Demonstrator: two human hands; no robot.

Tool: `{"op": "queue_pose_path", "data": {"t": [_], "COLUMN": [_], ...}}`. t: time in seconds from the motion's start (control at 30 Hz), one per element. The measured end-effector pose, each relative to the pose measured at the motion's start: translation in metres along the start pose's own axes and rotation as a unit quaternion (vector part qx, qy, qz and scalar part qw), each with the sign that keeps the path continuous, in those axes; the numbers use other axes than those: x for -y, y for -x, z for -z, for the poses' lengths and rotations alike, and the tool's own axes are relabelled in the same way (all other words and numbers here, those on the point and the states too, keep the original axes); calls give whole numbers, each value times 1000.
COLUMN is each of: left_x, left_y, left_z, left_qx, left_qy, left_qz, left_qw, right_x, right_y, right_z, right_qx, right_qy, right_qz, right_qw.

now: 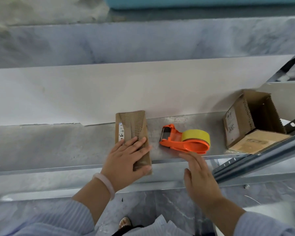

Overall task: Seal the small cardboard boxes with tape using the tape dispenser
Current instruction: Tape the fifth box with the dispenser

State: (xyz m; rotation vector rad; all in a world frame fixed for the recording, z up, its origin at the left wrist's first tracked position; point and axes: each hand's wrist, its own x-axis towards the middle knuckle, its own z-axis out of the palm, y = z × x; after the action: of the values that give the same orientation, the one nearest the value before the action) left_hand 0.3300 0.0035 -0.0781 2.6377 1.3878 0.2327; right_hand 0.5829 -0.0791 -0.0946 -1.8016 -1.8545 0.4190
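The small flattened cardboard box (132, 126) is lying on the grey metal shelf (58, 145), its far end touching the white back panel (109, 92) and its near end overhanging the shelf's front lip. A white printed label (121, 132) is showing along its left edge. The left hand (126, 160) is resting flat on the near half of this box, fingers spread and fairly straight, thumb lying across the near end; it is pressing down rather than clasping.

Just to the right, apart from the box, the orange tape dispenser (177, 142) is lying on its side on the shelf, carrying a roll of yellow tape (196, 136), its cutter end pointing towards the flattened box. The right hand (199, 178) is hovering just beside the dispenser's looped handle, released, fingers straight and together, fingertips near the handle; whether they are touching it cannot be told.

Further right, an open cardboard box (255, 116) is lying on its side with its mouth facing right, a flap spread out on the shelf. A pale bracelet (106, 184) is sitting on the left wrist, and light striped sleeves (61, 217) are covering both forearms
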Motion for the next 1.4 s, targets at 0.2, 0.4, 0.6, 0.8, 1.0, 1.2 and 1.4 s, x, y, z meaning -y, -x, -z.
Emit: {"op": "queue_pose_path", "data": {"t": [0.2,0.4,0.6,0.8,1.0,1.2,1.4], "left_x": [-3,0,-23,-34,-27,-23,-6], "left_y": [-1,0,23,27,29,30,40], "left_z": [-1,-4,-24,-20,-21,-18,-3], "left_qx": [-15,-82,-186,-146,-158,-141,-101], "left_qy": [31,142,355,545,585,536,502], "left_qz": [7,62,344,366,365,292,263], "left_qw": [999,984,849,740,707,780,818], "right_x": [84,101,100,100,95,90,79], "right_y": [-17,-32,-34,-33,-37,-38,-42], "right_z": [-13,-39,-53,-56,-53,-50,-41], "right_qx": [228,190,138,119,140,167,176], "right_qy": [-348,-379,-341,-330,-335,-323,-276], "right_qz": [-184,-230,-222,-227,-219,-170,-144], "right_qw": [890,876,903,908,906,916,934]}}
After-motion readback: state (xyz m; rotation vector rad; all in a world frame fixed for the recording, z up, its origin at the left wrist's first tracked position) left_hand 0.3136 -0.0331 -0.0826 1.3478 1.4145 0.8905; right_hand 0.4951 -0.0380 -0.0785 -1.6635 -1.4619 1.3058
